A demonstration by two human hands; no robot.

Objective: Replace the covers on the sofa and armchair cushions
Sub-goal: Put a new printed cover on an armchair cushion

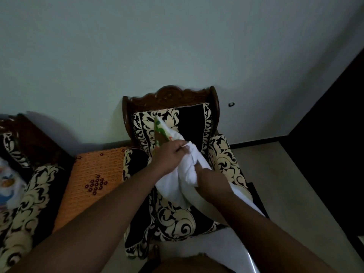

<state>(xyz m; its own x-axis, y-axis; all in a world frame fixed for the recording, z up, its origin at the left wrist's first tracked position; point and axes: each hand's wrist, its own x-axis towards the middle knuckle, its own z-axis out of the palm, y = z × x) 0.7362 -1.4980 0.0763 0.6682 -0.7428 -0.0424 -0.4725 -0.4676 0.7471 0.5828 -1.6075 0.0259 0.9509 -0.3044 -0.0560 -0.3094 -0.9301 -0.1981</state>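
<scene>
Dim room. Both hands work a white cover [183, 174] bunched above the armchair [177, 217] seat. Left hand [169, 154]: fingers curled, gripping the bunched cloth near its upper part. Right hand [210, 178]: fingers pushed into the folds, clutching fabric. Cover's printed end [162, 131] lies against the chair's back cushion [193, 123].

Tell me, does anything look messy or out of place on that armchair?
Only the white cover: it is bunched and twisted above the armchair, gripped by the left hand and right hand. Nothing looks damaged.
</scene>
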